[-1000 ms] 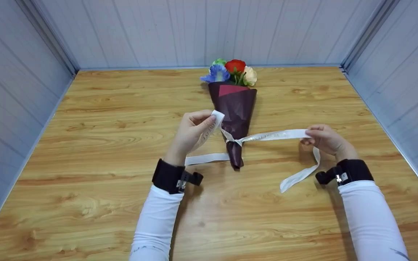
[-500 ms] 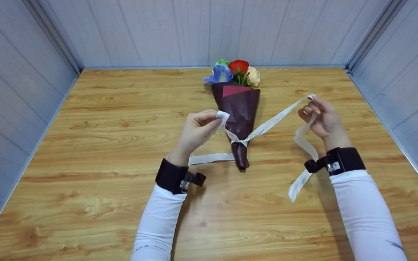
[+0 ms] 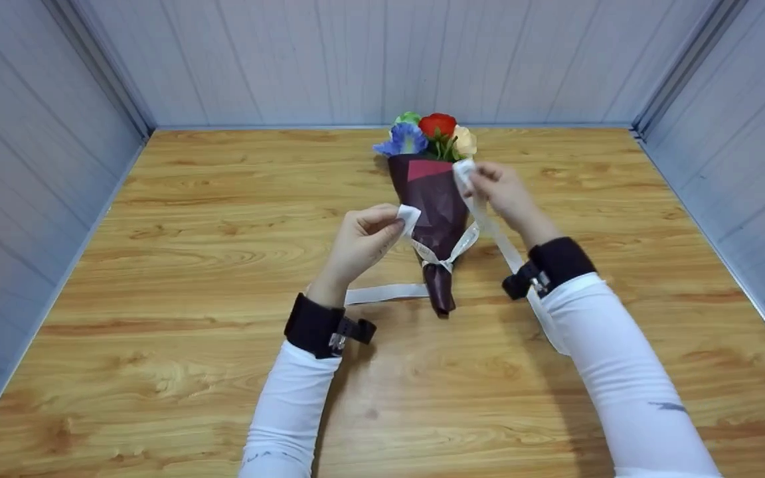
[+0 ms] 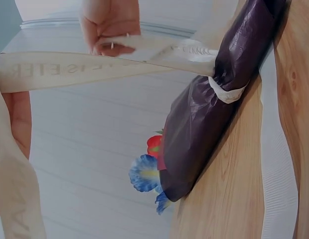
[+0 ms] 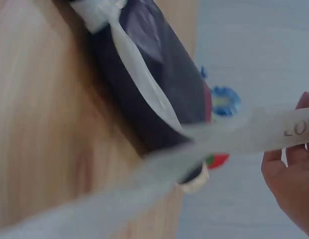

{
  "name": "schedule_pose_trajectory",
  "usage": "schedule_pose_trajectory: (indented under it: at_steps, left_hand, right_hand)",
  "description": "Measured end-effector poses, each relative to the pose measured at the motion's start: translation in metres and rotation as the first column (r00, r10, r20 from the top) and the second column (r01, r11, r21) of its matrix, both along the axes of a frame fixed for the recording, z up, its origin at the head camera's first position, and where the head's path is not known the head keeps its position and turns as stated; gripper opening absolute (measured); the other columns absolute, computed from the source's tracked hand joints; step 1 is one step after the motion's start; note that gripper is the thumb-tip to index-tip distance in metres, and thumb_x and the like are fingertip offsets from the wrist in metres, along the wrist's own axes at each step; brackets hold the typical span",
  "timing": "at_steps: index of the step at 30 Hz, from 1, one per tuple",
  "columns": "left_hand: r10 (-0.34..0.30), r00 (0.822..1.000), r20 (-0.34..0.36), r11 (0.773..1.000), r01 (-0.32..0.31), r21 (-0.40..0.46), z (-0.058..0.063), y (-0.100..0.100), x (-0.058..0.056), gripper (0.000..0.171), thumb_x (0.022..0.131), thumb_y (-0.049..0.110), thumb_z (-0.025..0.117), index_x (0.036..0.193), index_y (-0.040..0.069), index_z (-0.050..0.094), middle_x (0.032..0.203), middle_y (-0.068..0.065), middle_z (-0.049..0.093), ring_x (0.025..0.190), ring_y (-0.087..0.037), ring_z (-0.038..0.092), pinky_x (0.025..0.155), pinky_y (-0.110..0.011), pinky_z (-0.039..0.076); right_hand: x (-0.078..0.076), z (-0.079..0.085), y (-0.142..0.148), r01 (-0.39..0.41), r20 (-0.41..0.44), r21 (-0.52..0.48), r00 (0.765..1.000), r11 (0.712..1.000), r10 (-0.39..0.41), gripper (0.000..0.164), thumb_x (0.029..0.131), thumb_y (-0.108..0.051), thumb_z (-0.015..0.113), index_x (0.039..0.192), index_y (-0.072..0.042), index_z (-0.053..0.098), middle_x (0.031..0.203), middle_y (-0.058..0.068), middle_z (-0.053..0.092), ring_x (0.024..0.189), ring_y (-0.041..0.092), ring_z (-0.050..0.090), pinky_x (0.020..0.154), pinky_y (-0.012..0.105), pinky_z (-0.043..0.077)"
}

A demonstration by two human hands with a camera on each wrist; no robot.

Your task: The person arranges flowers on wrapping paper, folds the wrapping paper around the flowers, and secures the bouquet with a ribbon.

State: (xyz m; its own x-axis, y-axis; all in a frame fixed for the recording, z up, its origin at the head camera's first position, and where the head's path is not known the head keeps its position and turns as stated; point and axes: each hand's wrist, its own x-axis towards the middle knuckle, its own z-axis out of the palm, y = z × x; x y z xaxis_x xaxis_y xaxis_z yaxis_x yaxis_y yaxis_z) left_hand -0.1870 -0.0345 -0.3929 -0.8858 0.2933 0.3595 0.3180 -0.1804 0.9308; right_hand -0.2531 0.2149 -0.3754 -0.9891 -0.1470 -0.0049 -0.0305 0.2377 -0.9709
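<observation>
A bouquet in dark purple wrapping paper (image 3: pixel 427 199) lies on the wooden table, its narrow end towards me. White printed ribbon (image 3: pixel 467 242) is tied round its lower part. My left hand (image 3: pixel 356 245) pinches a folded loop of one ribbon tail, left of the wrapping. Over the upper right of the bouquet, my right hand (image 3: pixel 510 199) holds the other tail between thumb and fingers. From there its free length hangs down past the right wrist. In the left wrist view, the knotted band (image 4: pixel 227 93) circles the gathered paper. The right wrist view is blurred.
Blue (image 3: pixel 406 137), red (image 3: pixel 437 124), green and cream flowers stick out of the wrapping's far end. One ribbon stretch (image 3: pixel 386 293) lies flat on the table (image 3: pixel 190 265) left of the bouquet's tip. Pale panel walls (image 3: pixel 356 60) enclose the back and both sides.
My right hand first rose with its ribbon tail, then swung left from the far right to above the bouquet; that tail slackened into a curve. The left hand kept its loop, nearly still.
</observation>
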Motion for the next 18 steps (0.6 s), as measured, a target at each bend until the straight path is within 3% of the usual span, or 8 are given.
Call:
schedule_pose_trajectory:
  at_steps: [3,6,8,10,13,15,18]
  left_hand:
    - [-0.014,1.0,-0.009,1.0,0.014,-0.007,0.0,0.0,0.0,0.021,0.086,-0.008,0.059,0.104,-0.019,0.061,0.103,-0.021,0.065,0.082,-0.006,0.06,0.072,-0.019,0.049]
    - [-0.014,1.0,-0.012,1.0,0.014,-0.006,0.002,-0.001,0.001,0.021,0.086,-0.009,0.059,0.104,-0.019,0.061,0.103,-0.021,0.066,0.081,-0.005,0.06,0.071,-0.018,0.049]
    - [-0.022,1.0,-0.011,1.0,0.022,0.002,0.003,0.001,0.001,0.021,0.086,-0.01,0.058,0.104,-0.02,0.061,0.103,-0.021,0.066,0.079,-0.005,0.059,0.069,-0.017,0.048]
    - [-0.03,1.0,-0.008,1.0,0.03,0.009,0.003,0.002,0.001,0.021,0.086,-0.01,0.057,0.105,-0.02,0.06,0.103,-0.021,0.066,0.079,-0.004,0.059,0.068,-0.017,0.048]
    - [-0.04,0.999,-0.001,0.999,0.04,0.018,0.003,0.003,0.0,0.022,0.086,-0.011,0.057,0.106,-0.021,0.059,0.103,-0.02,0.066,0.079,-0.004,0.059,0.068,-0.017,0.048]
    - [-0.041,0.999,0.007,0.999,0.041,0.023,0.003,0.004,0.0,0.023,0.086,-0.011,0.056,0.106,-0.021,0.058,0.102,-0.018,0.067,0.079,-0.004,0.06,0.068,-0.017,0.049]
    - [-0.046,0.999,0.012,0.999,0.045,0.026,0.002,0.004,-0.001,0.023,0.087,-0.01,0.056,0.107,-0.021,0.057,0.096,-0.009,0.069,0.076,-0.003,0.059,0.066,-0.017,0.048]
  right_hand:
    - [0.002,-0.017,-0.015,-0.038,-0.009,0.153,0.999,0.988,0.04,0.022,0.097,-0.013,0.052,0.107,0.006,0.059,0.078,-0.006,0.062,0.076,0.01,0.057,0.071,0.02,0.046]
    - [0.003,-0.032,-0.027,-0.06,-0.073,0.306,0.994,0.95,0.087,0.021,0.094,-0.012,0.057,0.102,0.006,0.064,0.084,0.003,0.066,0.08,0.013,0.056,0.073,0.022,0.045]
    - [0.004,-0.039,-0.033,-0.069,-0.132,0.407,0.982,0.911,0.134,0.022,0.093,-0.012,0.059,0.102,0.007,0.066,0.092,0.012,0.067,0.083,0.018,0.057,0.077,0.026,0.046]
    - [0.004,-0.045,-0.036,-0.086,-0.184,0.521,0.96,0.849,0.21,0.022,0.091,-0.011,0.06,0.1,0.007,0.068,0.097,0.019,0.066,0.088,0.024,0.057,0.082,0.033,0.045]
    - [0.005,-0.05,-0.038,-0.11,-0.223,0.654,0.917,0.748,0.33,0.02,0.09,-0.01,0.06,0.094,0.007,0.069,0.092,0.023,0.066,0.087,0.034,0.057,0.084,0.043,0.043]
    - [0.006,-0.052,-0.038,-0.111,-0.233,0.71,0.895,0.695,0.381,0.019,0.09,-0.01,0.06,0.09,0.007,0.069,0.087,0.022,0.064,0.084,0.036,0.055,0.082,0.045,0.042]
    - [0.007,-0.053,-0.036,-0.112,-0.228,0.723,0.893,0.682,0.389,0.018,0.09,-0.01,0.06,0.089,0.006,0.069,0.087,0.02,0.065,0.085,0.035,0.057,0.082,0.044,0.043]
